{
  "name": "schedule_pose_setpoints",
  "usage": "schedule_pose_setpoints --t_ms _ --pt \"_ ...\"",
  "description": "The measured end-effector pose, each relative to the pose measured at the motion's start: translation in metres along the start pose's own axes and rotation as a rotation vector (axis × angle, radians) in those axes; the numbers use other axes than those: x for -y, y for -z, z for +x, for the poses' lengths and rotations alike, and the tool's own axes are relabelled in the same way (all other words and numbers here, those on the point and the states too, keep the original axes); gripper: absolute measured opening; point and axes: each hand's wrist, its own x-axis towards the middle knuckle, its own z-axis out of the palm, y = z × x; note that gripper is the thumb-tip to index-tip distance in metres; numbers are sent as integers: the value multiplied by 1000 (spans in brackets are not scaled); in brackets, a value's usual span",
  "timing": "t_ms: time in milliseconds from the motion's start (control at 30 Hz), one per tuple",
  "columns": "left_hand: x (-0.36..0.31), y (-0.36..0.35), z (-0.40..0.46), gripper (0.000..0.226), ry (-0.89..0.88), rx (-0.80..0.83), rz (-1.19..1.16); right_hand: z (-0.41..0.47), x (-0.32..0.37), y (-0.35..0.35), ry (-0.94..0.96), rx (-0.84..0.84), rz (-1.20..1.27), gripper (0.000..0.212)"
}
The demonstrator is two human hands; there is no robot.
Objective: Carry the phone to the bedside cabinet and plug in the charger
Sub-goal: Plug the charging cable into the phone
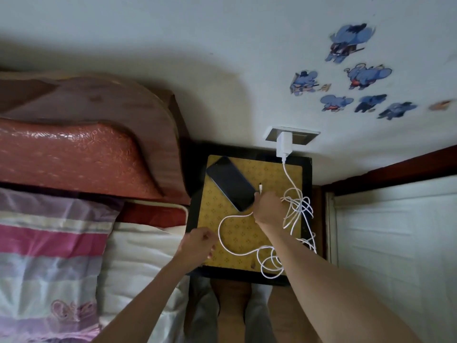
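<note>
A black phone [231, 183] lies face up, diagonally, on the yellow patterned top of the bedside cabinet [272, 177]. A white charger block [284, 144] sits in the wall socket [300, 137] behind the cabinet. Its long white cable [228, 220] loops and tangles across the cabinet top. My right hand [268, 209] pinches the cable end, with the plug tip [260, 188] poking up just right of the phone's lower corner. My left hand [197, 246] hovers at the cabinet's left front edge with fingers curled, holding nothing that I can see.
A bed with a red padded headboard [74, 154], a striped pillow [49, 243] and white bedding stands left of the cabinet. A white door [395, 243] with a dark frame is on the right. Cartoon stickers [366, 75] dot the wall. My feet show below the cabinet.
</note>
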Motion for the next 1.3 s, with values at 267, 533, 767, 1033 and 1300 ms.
schedule_pose_setpoints --t_ms 267,533,767,1033,1300 --pt "-8 0 -3 17 -11 -11 -132 22 6 6 -23 -85 20 36" --pt "-16 3 -6 17 56 -1 -288 8 1 9 -51 -228 224 18" --pt "-24 6 4 18 132 -16 -498 -20 -1 -8 40 -139 330 32" --pt "-26 -2 18 19 195 -88 -726 -17 13 -39 202 -214 -273 79" --pt "-40 -22 39 22 161 -149 -1029 -35 24 -14 285 -250 -239 59"
